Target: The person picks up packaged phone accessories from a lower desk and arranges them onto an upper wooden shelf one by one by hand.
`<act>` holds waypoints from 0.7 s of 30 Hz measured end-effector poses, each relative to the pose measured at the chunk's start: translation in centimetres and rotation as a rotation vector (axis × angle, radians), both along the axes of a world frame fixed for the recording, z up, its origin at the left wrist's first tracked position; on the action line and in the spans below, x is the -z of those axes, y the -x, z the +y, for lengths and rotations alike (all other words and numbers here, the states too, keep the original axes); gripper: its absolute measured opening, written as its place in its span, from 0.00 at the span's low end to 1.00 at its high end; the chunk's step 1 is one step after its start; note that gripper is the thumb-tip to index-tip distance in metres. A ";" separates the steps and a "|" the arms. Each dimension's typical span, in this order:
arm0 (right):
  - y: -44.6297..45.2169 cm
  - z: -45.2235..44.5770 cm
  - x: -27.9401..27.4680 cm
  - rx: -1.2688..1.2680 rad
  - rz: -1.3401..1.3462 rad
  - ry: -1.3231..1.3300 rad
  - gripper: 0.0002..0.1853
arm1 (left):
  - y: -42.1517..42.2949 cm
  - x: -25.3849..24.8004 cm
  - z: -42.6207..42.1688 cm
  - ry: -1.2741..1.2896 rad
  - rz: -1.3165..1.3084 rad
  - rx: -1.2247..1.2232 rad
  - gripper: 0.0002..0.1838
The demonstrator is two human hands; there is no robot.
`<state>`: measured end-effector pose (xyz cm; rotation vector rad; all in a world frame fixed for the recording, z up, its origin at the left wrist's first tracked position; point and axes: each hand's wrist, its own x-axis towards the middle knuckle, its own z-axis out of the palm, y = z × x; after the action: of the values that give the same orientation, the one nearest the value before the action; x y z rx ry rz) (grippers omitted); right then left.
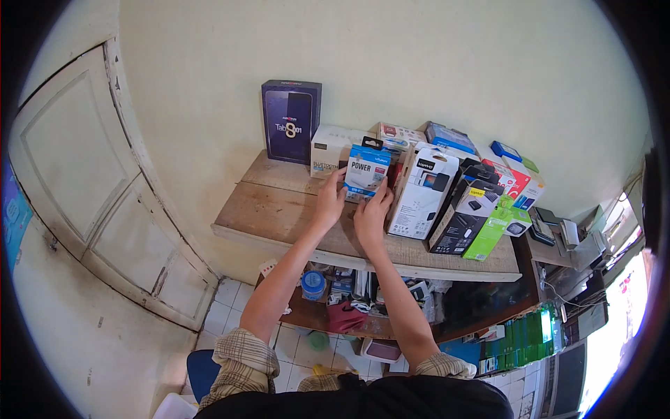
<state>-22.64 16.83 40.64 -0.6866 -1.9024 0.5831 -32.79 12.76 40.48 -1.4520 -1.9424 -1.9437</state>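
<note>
Both hands are on one item: a blue-and-white box (366,170) printed POWER, with a black hanging tab at its top. I find it upright, front panel turned toward the head camera, between the two hands and above the wooden shelf (269,199). The left hand (331,199) bears on its left edge, low down, fingers up along that side. The right hand (375,209) bears on its lower right edge in the same way. I record the grip as narrow, drawn in to the width of the box, which is held from both sides; the upper part and tab stand clear above the fingers. I cannot tell whether its bottom edge touches the shelf.

Just behind it, to the left, I note a white box (326,148) lettered BLUETOOTH, partly covered from my view. Beyond that a dark blue tablet box (292,122) stands upright. To the right of the right hand, near but apart, stands a tall white box (423,199), with a bright green box (486,237) farther along.
</note>
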 end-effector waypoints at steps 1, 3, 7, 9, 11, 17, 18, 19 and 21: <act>0.1 0.1 0.2 0.002 -0.001 0.001 0.38 | 0.1 0.0 0.2 0.001 -0.001 0.002 0.24; 0.2 0.3 0.6 0.016 -0.003 -0.116 0.38 | 0.2 0.3 0.7 0.070 0.000 0.053 0.24; 0.2 0.3 0.9 0.023 -0.065 -0.095 0.37 | 0.1 0.5 1.3 0.057 0.016 0.048 0.24; 0.3 0.2 0.9 0.020 -0.094 -0.089 0.37 | 0.0 0.5 1.2 0.073 -0.003 0.047 0.24; 0.5 0.2 1.1 0.028 -0.101 -0.091 0.37 | -0.3 0.4 1.3 0.030 -0.024 0.049 0.23; 0.9 0.2 1.2 0.039 -0.109 -0.087 0.36 | 0.2 1.3 1.9 -0.015 -0.012 0.061 0.23; 0.9 0.2 1.3 0.036 -0.102 -0.102 0.35 | 0.1 1.3 1.8 0.000 0.023 0.056 0.24; 0.8 0.1 1.4 0.036 -0.104 -0.102 0.35 | 0.1 1.3 1.8 0.000 0.020 0.055 0.24; 0.8 0.0 1.6 0.035 -0.165 -0.091 0.35 | 0.1 1.5 1.6 0.043 -0.030 0.070 0.25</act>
<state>-23.39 16.82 39.06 -0.7259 -2.0517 0.4261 -32.86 14.40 39.00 -1.5304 -1.9840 -1.9752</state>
